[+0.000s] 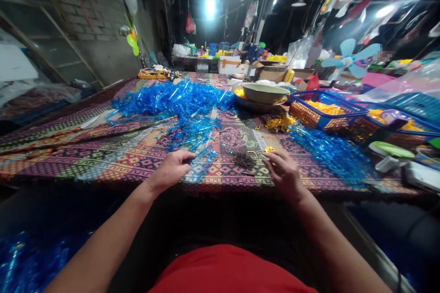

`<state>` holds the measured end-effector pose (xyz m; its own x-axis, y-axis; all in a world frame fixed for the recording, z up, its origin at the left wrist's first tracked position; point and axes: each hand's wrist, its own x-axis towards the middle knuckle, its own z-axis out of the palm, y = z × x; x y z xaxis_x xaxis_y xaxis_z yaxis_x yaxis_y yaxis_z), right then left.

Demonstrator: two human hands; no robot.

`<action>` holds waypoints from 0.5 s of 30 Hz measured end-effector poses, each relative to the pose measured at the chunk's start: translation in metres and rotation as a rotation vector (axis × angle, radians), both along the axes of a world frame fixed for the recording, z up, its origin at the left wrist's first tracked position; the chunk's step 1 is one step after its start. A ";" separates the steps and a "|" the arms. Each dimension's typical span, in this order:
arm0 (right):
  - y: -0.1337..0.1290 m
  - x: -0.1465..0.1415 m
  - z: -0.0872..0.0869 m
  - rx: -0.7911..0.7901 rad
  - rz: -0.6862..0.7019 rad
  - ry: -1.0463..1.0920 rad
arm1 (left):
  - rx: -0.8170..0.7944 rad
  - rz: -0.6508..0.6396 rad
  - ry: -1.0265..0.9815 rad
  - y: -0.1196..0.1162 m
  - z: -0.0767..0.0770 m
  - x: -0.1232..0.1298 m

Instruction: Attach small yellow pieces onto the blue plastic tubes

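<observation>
My left hand [173,167] is at the front of the cloth-covered table, thumb and fingers pinched together; what lies between them is too small to make out. Just right of it are clear blue plastic pieces [207,165], part of a strewn trail that leads back to a large blue heap [182,96]. At the fingertips of my right hand [284,171] shows a small yellow plastic piece [269,149], and the fingers are bent around it. Between both hands sits a little pile of dark, tiny parts [244,160], with a thin dark stick [248,174] in front.
A loose yellow pile [280,122] and a second blue heap [332,155] lie to the right. Behind them stand a stacked bowl [266,93] and a blue basket [319,119] of yellow pieces. A fan [349,59] and a green lid [392,149] are farther right.
</observation>
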<state>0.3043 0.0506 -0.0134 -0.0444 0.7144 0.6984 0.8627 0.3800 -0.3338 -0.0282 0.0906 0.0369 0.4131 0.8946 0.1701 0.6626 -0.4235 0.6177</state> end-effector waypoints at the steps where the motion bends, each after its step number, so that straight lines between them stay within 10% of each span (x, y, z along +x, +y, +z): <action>1: -0.003 -0.016 0.007 0.008 0.061 0.036 | -0.079 -0.048 -0.093 -0.004 0.003 0.006; 7: -0.013 -0.083 0.034 -0.174 0.428 -0.046 | -0.242 -0.308 -0.246 -0.023 0.016 0.034; 15: -0.028 -0.081 0.004 -0.478 0.299 0.814 | -0.467 -0.013 -0.909 -0.041 -0.009 0.036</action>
<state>0.2236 0.0222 -0.0098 0.0962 0.9668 0.2368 0.1925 0.2154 -0.9574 0.0076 0.0498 0.0283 0.3120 0.9482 0.0592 -0.1421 -0.0150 0.9897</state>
